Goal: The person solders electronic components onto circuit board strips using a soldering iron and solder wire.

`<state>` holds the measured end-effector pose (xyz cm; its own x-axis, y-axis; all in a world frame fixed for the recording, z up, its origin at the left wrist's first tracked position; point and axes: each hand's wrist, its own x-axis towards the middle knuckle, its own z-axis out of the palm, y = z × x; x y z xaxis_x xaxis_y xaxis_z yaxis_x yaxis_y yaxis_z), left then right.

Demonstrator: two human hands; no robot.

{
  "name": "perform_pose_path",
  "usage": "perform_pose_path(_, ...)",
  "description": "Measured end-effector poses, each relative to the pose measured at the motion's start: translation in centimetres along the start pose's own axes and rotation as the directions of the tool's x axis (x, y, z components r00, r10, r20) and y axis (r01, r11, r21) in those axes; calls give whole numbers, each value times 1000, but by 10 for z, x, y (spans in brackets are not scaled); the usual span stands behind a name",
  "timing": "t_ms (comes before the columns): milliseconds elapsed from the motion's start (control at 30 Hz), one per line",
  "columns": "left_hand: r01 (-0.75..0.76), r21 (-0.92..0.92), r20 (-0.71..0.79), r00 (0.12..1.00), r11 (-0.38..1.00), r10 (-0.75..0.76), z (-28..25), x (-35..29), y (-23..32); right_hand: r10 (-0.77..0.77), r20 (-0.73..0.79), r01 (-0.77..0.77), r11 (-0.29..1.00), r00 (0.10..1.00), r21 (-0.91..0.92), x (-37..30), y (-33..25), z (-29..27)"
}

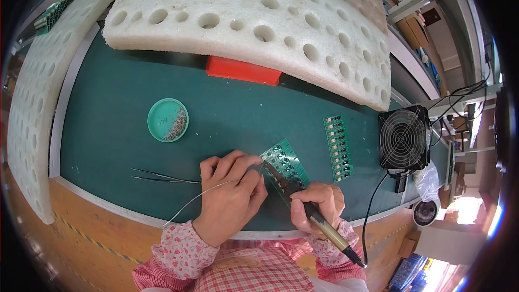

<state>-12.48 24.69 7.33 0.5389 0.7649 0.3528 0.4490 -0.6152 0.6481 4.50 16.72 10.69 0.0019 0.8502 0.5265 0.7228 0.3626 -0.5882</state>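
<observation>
My right hand [323, 205] is closed around a soldering iron [331, 232], its dark tip slanting up-left to the corner of a green circuit board [292, 163]. Close to that tip, the fingers of my left hand [230, 197] are bent together at the board's left edge. A thin solder wire [186, 204] runs from those fingers down to the table edge. Black tweezers [162, 177] stick out left of my left hand; whether they are held or lie under it is hidden. Another populated board strip [338, 148] lies to the right.
A round green dish [168, 120] with grey bits stands at left. White foam blocks with holes [259, 16] span the back, over a red box [243, 71]; another foam block [38, 103] stands far left. A black fan [404, 138] stands right. The iron's cable [372, 205] loops nearby.
</observation>
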Motion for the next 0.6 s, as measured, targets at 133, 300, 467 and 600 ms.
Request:
perform_pose_path(133,1,10,5,1000,1000,-1,0,-1,0,-26,26,27,999,999,-29,-1,-1,2)
perform_pose_path(300,0,-1,6,1000,1000,0,0,-1,-1,-64,55,69,992,996,-107,-2,-7,5)
perform_pose_path(467,5,-20,-5,1000,1000,-5,-2,-2,-1,-38,22,40,996,999,-84,1,-9,5)
perform_pose_path(600,12,-48,-1,1000,999,-12,-4,-2,-3,99,-35,-97,993,994,61,-8,-10,-8)
